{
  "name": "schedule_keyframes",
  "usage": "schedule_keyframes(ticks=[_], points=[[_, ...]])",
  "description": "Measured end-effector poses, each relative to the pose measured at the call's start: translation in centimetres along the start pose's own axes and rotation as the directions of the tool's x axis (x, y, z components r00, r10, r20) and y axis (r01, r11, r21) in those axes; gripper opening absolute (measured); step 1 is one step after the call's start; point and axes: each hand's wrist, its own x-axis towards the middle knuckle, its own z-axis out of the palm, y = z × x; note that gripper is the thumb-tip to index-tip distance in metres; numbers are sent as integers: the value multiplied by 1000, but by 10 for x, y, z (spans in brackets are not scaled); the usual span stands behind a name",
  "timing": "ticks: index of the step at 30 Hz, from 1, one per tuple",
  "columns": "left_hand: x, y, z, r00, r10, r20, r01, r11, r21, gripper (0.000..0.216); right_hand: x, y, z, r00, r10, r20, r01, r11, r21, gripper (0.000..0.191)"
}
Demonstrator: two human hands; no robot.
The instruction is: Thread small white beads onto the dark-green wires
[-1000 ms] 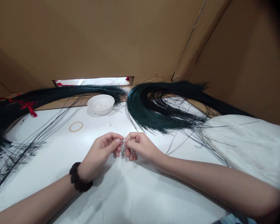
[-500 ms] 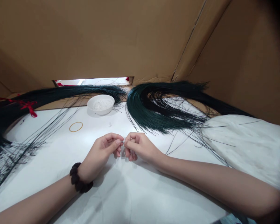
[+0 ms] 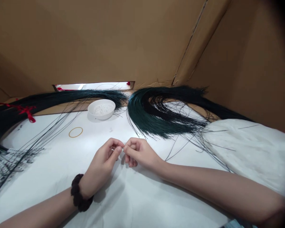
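Head view: with left hand (image 3: 104, 158) and right hand (image 3: 138, 152) both pinching strand (image 3: 123, 148), tips touching, press firmly; bowl (image 3: 101, 109) at eleven o'clock.

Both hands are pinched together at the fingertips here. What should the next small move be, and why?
Probably ease the left hand and right hand slightly apart without loosening either grip: both pinch the same tiny piece, too small to identify.

Bare forearms, no sleeves; dark brown scrunchie (image 3: 80, 193) round left wrist.
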Motion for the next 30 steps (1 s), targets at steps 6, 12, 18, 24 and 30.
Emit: schedule_keyframes(ticks=[6, 12, 18, 24, 30], points=[[0, -1, -4, 997, 82, -8, -81, 987, 137, 10, 1, 0, 2, 1000, -30, 8, 30, 1000, 3, 10], [2, -6, -5, 995, 101, 20, -103, 972, 213, 14, 0, 2, 5, 998, -55, 26, 55, 998, -10, 9], [2, -11, -5, 995, 83, -46, -68, 961, 267, 11, 1, 0, 5, 998, -63, 30, 64, 998, -28, 9], [1, -14, -5, 993, 115, -27, -101, 943, 319, 7, 6, 0, 1, 995, -54, 79, 55, 998, -17, 11], [-2, -12, -2, 992, 128, 8, -124, 937, 328, 7, 9, 1, -1, 992, -25, 120, 26, 1000, -10, 8]])
